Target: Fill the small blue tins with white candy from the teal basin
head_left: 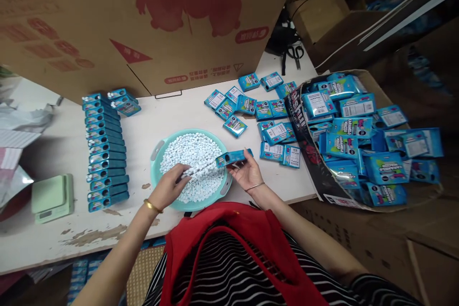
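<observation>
A teal round basin [157, 152] sits on the white table [165, 114] in front of me, filled with small white candies [193, 158]. My left hand [168, 189] reaches into the candies, fingers pinched among them. My right hand [247, 172] holds a small blue box [233, 157] flat over the basin's right rim, its open end toward the left hand.
A long row of blue boxes [105, 153] stands on edge at the left. Loose flat boxes [258, 110] lie at the back right, beside a bin [358, 138] full of them. A green scale [53, 196] is at far left, scissors [296, 52] at the back, a cardboard wall [143, 19] behind.
</observation>
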`<state>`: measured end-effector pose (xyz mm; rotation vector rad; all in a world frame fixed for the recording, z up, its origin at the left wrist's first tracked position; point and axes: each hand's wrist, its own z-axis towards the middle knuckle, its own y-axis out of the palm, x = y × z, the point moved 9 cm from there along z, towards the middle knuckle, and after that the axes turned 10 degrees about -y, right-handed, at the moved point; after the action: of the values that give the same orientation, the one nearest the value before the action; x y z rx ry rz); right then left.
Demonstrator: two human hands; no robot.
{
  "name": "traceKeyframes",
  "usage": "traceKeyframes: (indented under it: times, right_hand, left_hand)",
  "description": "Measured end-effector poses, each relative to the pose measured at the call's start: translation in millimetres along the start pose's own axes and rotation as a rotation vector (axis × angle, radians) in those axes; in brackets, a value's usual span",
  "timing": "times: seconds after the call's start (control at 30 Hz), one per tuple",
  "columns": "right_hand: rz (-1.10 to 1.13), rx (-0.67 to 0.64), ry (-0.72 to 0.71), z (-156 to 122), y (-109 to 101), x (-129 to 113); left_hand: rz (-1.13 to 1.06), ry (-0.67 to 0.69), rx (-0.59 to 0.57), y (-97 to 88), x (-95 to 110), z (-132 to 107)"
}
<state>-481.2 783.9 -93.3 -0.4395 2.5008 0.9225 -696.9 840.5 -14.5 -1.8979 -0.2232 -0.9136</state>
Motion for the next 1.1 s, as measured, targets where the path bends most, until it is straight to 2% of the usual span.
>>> traceKeyframes:
  times: [0.07, 0.13, 0.23, 0.37, 0.53, 0.6, 0.67, 0.7, 0.77, 0.83, 0.9, 0.93, 1.0, 1.1]
  right_hand:
    - [0.003, -0.025, 0.025, -4, 6, 9]
    - [0.006, -0.048, 0.057, -9, 12, 20]
    - [0.006, -0.077, 0.114, -15, 19, 34]
    - [-0.007, -0.079, 0.165, -20, 21, 44]
    - [-0.012, -0.09, 0.166, -20, 22, 45]
    - [-0.007, -0.088, 0.163, -19, 21, 44]
    - [0.0, -0.081, 0.156, -17, 20, 42]
    - [0.003, -0.078, 0.15, -16, 19, 40]
    - [0.01, -0.073, 0.133, -13, 17, 34]
    - [0.014, -0.063, 0.113, -9, 14, 27]
    - [0.017, -0.045, 0.092, -6, 11, 19]
    - [0.017, -0.035, 0.081, -4, 10, 16]
    - [0.01, -0.023, 0.064, -2, 7, 10]
    - [-0.008, -0.017, 0.041, 0, 5, 3]
  left_hand:
    - [0.049, 0.041, -0.024, -18.7, 23, -4]
    - [0.123, 0.069, -0.054, -29.4, 42, -5]
    - [0.297, 0.058, -0.116, -33.0, 62, -3]
    - [0.568, -0.036, -0.175, -33.5, 83, -2]
    - [0.811, -0.047, -0.164, -38.2, 125, -8]
    - [0.832, -0.018, -0.158, -39.7, 130, -10]
    - [0.776, -0.004, -0.116, -44.5, 117, -9]
    - [0.722, -0.017, -0.082, -47.7, 102, -8]
    - [0.592, -0.097, -0.027, -49.8, 53, -4]
    - [0.49, -0.214, -0.041, -35.9, -7, 0]
    - [0.394, -0.316, -0.1, -5.2, -57, 3]
    - [0.335, -0.328, -0.133, 15.1, -72, 6]
    - [0.262, -0.311, -0.158, 56.3, -82, 16]
    - [0.185, -0.263, -0.148, 106.5, -71, 35]
